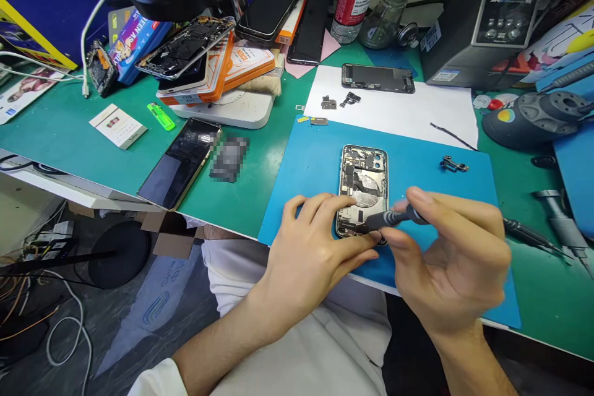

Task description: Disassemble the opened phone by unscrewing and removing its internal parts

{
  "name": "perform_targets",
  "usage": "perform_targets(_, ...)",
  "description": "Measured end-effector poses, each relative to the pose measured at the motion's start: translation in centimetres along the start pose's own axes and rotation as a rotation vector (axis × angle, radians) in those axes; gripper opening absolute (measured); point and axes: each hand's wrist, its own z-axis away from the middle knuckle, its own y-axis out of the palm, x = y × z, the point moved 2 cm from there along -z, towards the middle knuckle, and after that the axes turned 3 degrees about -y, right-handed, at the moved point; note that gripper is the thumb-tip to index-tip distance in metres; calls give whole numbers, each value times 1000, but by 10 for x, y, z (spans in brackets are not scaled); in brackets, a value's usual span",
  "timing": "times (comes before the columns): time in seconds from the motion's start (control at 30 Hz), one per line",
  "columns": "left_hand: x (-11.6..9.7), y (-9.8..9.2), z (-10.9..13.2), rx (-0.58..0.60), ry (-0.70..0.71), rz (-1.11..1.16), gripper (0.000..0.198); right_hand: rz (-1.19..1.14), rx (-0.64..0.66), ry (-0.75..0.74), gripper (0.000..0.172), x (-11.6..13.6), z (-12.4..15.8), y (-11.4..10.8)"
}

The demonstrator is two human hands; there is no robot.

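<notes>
While One Hand Steadies a Phone, the Other Works a Tool

As I look across from the left, a white box (117, 126) and a green lighter (161, 116) lie on the green tabletop (278, 148), with a dark phone (180, 164) just nearer and to the right. Next comes the left hand (310, 247), its fingers spread over the near left part of an opened phone (365, 189); whether thumb and forefinger pinch anything, I can't tell. That phone lies at the near middle of a blue mat (301, 167), its insides bare. Far beyond it, a dark panel (378, 78) rests on white paper (440, 108). To the right, the right hand (457, 253) has thumb and fingers clamped on a dark screwdriver-like tool (394, 218), slanting down to the phone's near end; fingers hide its tip. Farther right on the mat sits a small metal part (453, 164).

I'd judge the step in hand to be close work on some fixing at that near end. Such a move calls for a tip squarely seated, light pressure and a phone that doesn't slide.
</notes>
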Motion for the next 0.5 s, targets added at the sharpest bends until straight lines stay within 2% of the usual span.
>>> perform_targets(0.23,0,-1,-1,14,-7,7,24,-73,19,38,65,-1,0,-1)
perform_targets(0.5,-1,-1,-2,-10,-13,-5,25,-38,-4,-6,65,-2,-1,-3)
